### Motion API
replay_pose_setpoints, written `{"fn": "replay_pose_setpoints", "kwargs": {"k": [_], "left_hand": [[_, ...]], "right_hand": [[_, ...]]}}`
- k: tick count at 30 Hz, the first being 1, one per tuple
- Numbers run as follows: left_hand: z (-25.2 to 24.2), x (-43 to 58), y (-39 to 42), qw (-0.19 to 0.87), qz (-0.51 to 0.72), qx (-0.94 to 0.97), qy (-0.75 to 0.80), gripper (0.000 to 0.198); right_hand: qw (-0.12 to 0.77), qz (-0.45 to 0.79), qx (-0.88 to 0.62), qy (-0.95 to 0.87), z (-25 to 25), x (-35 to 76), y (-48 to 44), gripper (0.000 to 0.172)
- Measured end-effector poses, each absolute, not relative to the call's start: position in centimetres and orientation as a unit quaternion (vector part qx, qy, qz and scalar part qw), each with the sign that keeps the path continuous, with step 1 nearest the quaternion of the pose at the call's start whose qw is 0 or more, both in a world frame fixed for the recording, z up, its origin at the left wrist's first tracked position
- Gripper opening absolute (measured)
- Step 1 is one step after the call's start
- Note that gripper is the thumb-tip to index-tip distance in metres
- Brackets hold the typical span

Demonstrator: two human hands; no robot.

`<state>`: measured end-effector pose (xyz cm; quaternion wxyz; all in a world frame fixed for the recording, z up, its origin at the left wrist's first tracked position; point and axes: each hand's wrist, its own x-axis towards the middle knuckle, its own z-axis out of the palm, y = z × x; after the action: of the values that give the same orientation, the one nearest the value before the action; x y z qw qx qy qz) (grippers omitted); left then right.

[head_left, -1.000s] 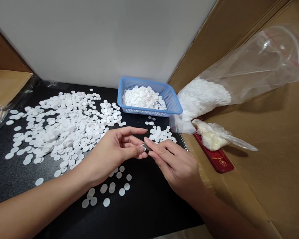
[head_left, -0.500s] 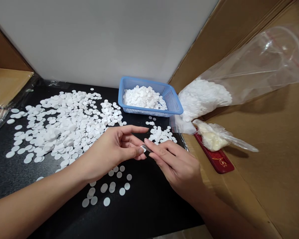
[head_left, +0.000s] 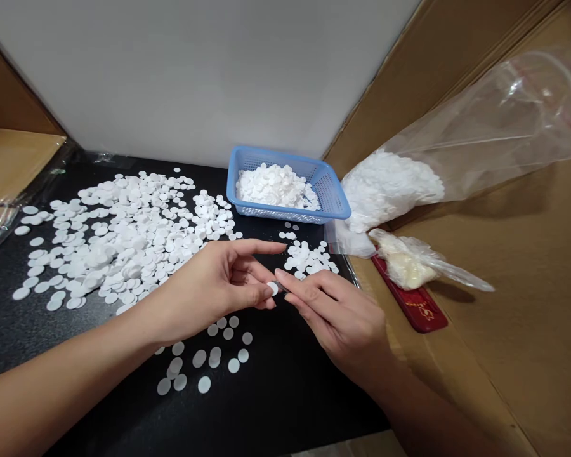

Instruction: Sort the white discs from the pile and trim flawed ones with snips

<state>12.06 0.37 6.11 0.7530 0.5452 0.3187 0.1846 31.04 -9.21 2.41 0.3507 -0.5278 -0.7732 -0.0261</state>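
My left hand [head_left: 223, 276] pinches a small white disc [head_left: 273, 288] between thumb and fingers, with the index finger stretched out above it. Close against the disc, my right hand [head_left: 335, 314] is closed on a thin grey metal tool [head_left: 283, 287]. Only its narrow tip shows; whether it is a blade or tweezers I cannot tell. Below my left wrist, several loose white discs [head_left: 204, 384] lie on the black table [head_left: 276, 400]. Beyond my right fingers sits a small heap of white discs [head_left: 309, 259].
A large spread of white discs [head_left: 133, 235] covers the table's left side. At the back stands a blue basket [head_left: 335, 193] holding more discs. To the right are a clear bag of discs [head_left: 393, 184], a knotted plastic bag [head_left: 412, 263], a red case [head_left: 426, 314] and a cardboard wall [head_left: 518, 285].
The disc in my left hand has turned and shows more of its face. The metal tool's tip has tilted and less of it shows. Both hands stay nearly in place.
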Motion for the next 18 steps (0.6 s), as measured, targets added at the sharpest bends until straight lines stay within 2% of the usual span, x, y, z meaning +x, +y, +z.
{"fn": "replay_pose_setpoints", "kwargs": {"k": [7, 12, 18], "left_hand": [[6.14, 12.29, 0.29, 0.759, 0.2, 0.527, 0.326, 0.053], [5.94, 12.35, 0.34, 0.752, 0.202, 0.54, 0.319, 0.05], [5.59, 12.24, 0.41, 0.734, 0.214, 0.56, 0.319, 0.049]], "right_hand": [[0.368, -0.011, -0.599, -0.711, 2.04, 31.36, -8.68, 0.033], [0.41, 0.072, -0.566, -0.711, 2.48, 31.07, -8.74, 0.036], [0.39, 0.038, -0.534, -0.749, 1.82, 30.87, -9.02, 0.035]]}}
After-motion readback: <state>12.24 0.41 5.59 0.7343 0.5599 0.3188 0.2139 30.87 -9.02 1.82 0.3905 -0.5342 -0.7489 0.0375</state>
